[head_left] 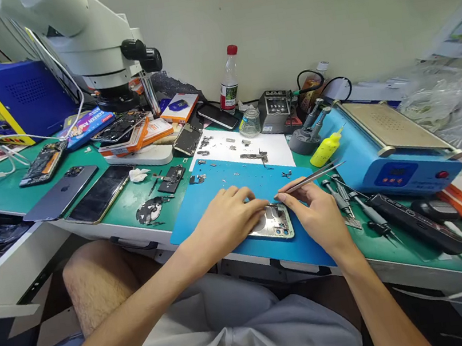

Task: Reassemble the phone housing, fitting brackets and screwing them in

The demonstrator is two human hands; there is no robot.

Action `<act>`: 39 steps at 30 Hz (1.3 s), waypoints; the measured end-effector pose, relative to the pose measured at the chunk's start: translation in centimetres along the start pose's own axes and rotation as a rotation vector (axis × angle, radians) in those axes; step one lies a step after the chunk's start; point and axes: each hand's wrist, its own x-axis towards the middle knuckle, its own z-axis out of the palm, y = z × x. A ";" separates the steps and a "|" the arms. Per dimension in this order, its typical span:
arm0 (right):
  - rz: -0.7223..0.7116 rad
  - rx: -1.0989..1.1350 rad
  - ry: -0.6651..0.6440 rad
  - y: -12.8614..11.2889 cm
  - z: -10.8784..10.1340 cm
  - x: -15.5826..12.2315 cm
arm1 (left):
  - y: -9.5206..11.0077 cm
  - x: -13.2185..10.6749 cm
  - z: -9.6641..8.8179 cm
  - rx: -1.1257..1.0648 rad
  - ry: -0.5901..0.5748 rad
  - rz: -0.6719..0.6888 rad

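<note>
An opened phone frame [274,223] lies on the blue work mat [233,190] near the table's front edge. My left hand [227,220] rests over the frame's left side, fingers curled and pressing it down. My right hand [317,212] pinches metal tweezers [313,175], whose handle points up and to the right while the tips reach the top edge of the frame. Small screws and phone parts [250,155] lie scattered on the mat and on a white sheet [239,145] behind it.
A microscope [98,42] stands at the back left over stacked phone parts. Two phones [81,192] lie at the left. At the right sits a blue heating machine [388,149], beside a yellow bottle [325,149], screwdrivers [357,203] and a soldering station [276,109]. A water bottle [229,81] stands by the wall.
</note>
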 end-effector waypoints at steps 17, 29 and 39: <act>-0.079 -0.037 -0.036 -0.3 0.0 -0.4 | -0.7 -1.1 1.4 0.040 0.108 0.083; -0.140 -0.057 -0.051 -0.4 0.3 -0.4 | -0.8 -1.0 1.6 -0.015 0.095 0.055; 0.077 0.129 0.081 -0.2 -2.0 -0.6 | -1.9 -2.8 -1.0 -0.085 -0.011 0.098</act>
